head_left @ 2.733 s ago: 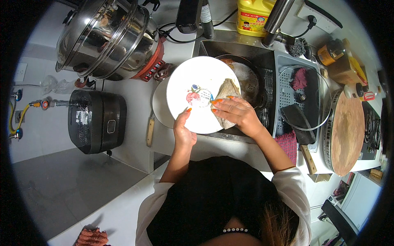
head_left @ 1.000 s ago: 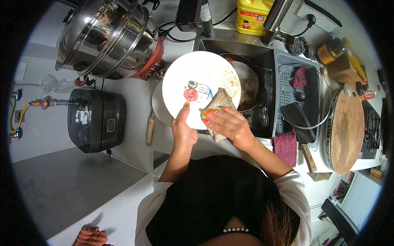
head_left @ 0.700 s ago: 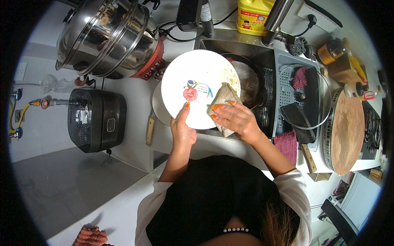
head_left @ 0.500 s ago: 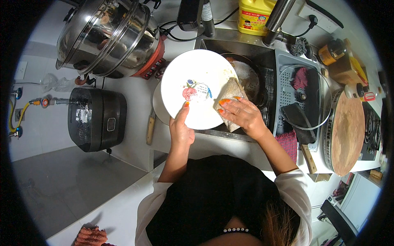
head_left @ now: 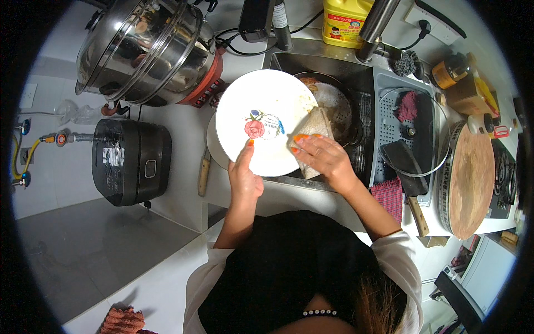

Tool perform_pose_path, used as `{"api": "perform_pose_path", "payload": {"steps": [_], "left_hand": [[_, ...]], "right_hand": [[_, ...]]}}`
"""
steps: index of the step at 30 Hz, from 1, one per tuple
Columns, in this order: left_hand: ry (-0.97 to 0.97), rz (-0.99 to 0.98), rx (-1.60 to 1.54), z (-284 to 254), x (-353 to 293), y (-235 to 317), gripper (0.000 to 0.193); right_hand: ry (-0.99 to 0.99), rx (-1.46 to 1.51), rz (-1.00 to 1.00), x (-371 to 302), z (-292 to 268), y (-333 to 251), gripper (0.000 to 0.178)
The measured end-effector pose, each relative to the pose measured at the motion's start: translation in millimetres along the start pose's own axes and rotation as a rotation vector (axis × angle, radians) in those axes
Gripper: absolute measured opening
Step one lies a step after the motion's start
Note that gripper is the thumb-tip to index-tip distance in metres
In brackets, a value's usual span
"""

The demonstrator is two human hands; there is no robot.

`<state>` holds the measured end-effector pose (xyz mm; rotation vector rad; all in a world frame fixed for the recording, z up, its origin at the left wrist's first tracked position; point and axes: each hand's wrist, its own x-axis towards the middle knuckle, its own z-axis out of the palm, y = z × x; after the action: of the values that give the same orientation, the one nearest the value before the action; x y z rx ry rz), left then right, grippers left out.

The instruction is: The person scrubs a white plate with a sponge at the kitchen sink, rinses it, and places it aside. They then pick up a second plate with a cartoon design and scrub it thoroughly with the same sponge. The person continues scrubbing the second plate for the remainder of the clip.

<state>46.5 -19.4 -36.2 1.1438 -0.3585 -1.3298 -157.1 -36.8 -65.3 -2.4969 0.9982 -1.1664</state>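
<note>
A white plate (head_left: 245, 106) with a printed rose is tilted up over the left part of the sink. My left hand (head_left: 245, 181) grips its near edge, thumb on the face and the other fingers hidden beneath. My right hand (head_left: 325, 158) presses a beige cloth (head_left: 314, 125) against the plate's right rim, fingers closed over it. Small food bits cling to the plate near the cloth. Behind them, a dark pan (head_left: 356, 111) with cloudy, foamy liquid sits in the sink (head_left: 283, 58), partly covered by the plate.
A grey draining basket (head_left: 384, 83) holds a glass lid and a cleaver (head_left: 409, 167). A round chopping board (head_left: 470, 181) stands farther right. On the left are a steamer pot (head_left: 144, 50), a black rice cooker (head_left: 130, 161) and a knife (head_left: 204, 175). The faucet (head_left: 378, 30) and a yellow jug (head_left: 345, 25) stand behind.
The plate has shifted slightly left and its printed rose shows more fully. My right hand and the cloth have slid a little left and down along the rim.
</note>
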Motion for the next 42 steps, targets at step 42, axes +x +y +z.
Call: {"api": "perform_pose_path", "payload": {"steps": [42], "left_hand": [[-0.043, 0.042, 0.047, -8, 4, -3, 0.049]], "right_hand": [[-0.173, -0.021, 0.098, 12, -13, -3, 0.040]]}}
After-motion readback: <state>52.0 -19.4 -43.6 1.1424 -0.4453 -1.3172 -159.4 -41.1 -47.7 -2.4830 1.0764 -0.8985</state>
